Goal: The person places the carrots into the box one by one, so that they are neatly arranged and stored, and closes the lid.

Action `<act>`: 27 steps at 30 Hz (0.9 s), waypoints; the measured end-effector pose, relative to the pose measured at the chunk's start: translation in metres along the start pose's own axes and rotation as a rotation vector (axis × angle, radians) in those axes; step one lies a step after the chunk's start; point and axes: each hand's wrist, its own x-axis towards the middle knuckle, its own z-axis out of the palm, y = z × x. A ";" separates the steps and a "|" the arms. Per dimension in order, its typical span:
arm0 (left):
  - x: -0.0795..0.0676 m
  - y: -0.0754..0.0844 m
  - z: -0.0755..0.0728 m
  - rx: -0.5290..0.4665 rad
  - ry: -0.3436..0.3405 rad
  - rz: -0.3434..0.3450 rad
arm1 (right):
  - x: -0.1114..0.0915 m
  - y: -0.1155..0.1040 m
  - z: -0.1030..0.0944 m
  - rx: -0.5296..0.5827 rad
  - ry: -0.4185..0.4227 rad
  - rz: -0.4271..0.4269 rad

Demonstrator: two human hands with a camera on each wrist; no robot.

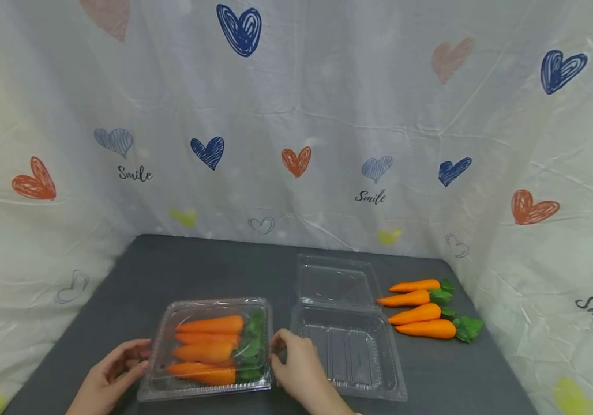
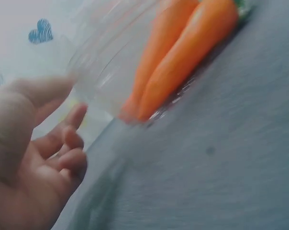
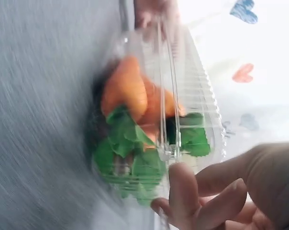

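Observation:
A clear plastic clamshell box (image 1: 158,369) with its lid down holds several orange carrots (image 1: 208,350) with green leaves (image 1: 252,346). My left hand (image 1: 115,369) is at the box's left side, thumb and fingers bent and apart. A gap shows between thumb and fingertips in the left wrist view, where the near rim is blurred. At the opposite side, my right hand (image 1: 299,363) pinches the box's rim near a corner. The right wrist view shows its fingertips (image 3: 182,179) against the rim, below the leaf tops (image 3: 130,163).
A second clamshell box (image 1: 351,351) lies open to the right, its lid (image 1: 335,282) folded back. Several loose carrots (image 1: 421,314) lie beyond it at the right. A dark grey cloth (image 1: 213,265) covers the table; a heart-printed curtain (image 1: 327,127) hangs behind and at both sides.

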 end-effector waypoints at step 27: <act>-0.032 -0.025 0.004 -0.674 -0.385 0.053 | -0.040 0.026 0.055 0.582 0.011 0.084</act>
